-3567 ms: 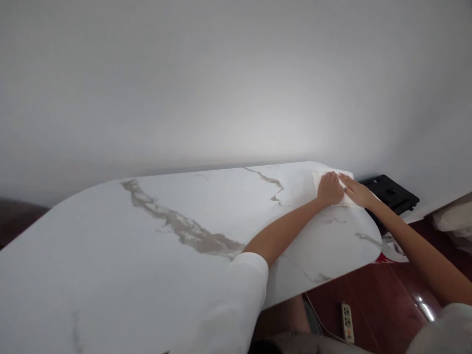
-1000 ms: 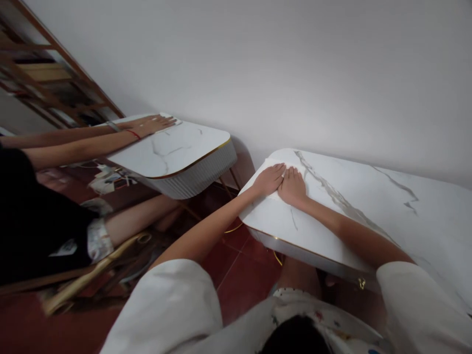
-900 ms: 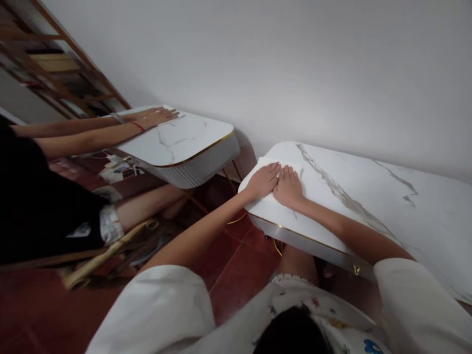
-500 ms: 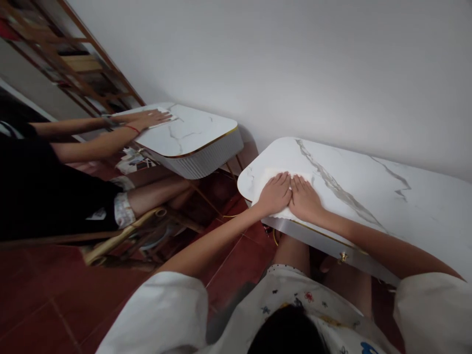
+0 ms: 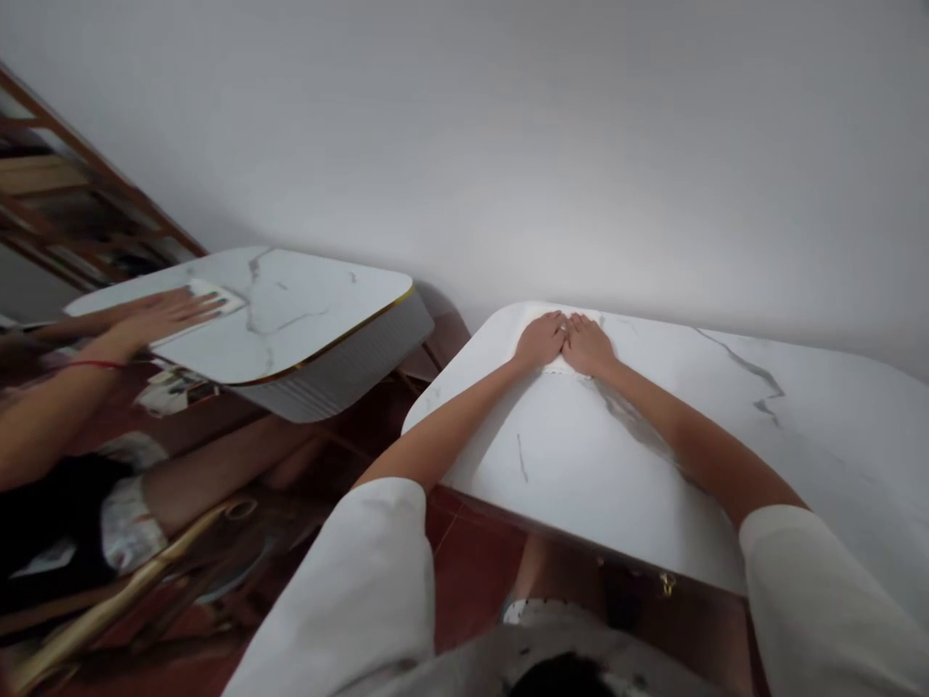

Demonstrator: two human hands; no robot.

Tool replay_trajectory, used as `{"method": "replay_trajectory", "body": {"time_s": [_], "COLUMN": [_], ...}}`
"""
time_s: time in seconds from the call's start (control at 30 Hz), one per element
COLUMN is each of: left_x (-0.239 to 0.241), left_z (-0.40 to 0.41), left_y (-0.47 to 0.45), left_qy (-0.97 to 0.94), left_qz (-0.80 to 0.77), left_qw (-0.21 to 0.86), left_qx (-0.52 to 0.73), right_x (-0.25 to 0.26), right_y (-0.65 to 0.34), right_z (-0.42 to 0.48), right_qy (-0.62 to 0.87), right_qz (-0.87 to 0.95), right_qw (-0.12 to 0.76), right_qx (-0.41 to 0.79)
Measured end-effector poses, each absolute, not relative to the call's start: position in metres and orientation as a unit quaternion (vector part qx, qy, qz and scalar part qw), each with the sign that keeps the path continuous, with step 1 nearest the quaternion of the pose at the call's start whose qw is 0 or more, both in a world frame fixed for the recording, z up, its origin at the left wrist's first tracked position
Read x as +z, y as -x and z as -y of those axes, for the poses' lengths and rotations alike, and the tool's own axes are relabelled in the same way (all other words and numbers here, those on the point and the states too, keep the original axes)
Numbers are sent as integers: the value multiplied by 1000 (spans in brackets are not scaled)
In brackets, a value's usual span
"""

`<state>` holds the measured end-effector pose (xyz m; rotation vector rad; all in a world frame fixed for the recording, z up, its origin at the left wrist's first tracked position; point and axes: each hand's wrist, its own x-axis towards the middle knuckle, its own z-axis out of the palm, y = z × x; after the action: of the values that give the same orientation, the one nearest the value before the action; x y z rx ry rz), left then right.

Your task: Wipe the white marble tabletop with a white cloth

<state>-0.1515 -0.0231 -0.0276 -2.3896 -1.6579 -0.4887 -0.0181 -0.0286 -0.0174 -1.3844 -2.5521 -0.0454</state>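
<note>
Both my arms stretch out over a white marble-patterned table (image 5: 552,465). My left hand (image 5: 541,340) lies flat, fingers extended, on a white cloth or paper sheet (image 5: 557,368) near the table's far edge by the wall. Close beside it, my right hand (image 5: 586,345) presses flat on the same sheet, the two hands touching or nearly so. Most of the sheet is hidden under my hands; its near edge shows just below them. Neither hand has its fingers wrapped round anything.
To the left stands a second marble-patterned table (image 5: 305,310) with a ribbed side. A co-worker's hand (image 5: 170,315) rests there on a white sheet (image 5: 218,295). A bamboo chair (image 5: 160,566) is at lower left, a wooden shelf (image 5: 44,174) behind. The wall (image 5: 581,145) borders both tables.
My hands and the white sheet have slid away from me, from the table's near edge to its far edge. The view has shifted, so the co-worker appears farther left.
</note>
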Motion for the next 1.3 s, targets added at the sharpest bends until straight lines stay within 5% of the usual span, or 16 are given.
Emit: {"method": "replay_trajectory", "body": {"time_s": [0.3, 0.6, 0.9, 1.3], "left_x": [-26, -32, -43, -40], "left_z": [-61, -49, 33, 218], "left_y": [127, 69, 89, 113], "left_qy": [813, 858, 886, 810], "left_qz": [552, 478, 424, 563], "left_qw": [90, 82, 94, 50], "left_qx": [-161, -169, -162, -157], "right_x": [-22, -24, -26, -13], "right_y": [-2, -59, -47, -34], "right_z": [-47, -16, 77, 229], "right_qy": [511, 564, 557, 468], "right_qz": [848, 814, 817, 875], "right_qw": [136, 137, 147, 124], "right_qx": [-29, -34, -28, 24]}}
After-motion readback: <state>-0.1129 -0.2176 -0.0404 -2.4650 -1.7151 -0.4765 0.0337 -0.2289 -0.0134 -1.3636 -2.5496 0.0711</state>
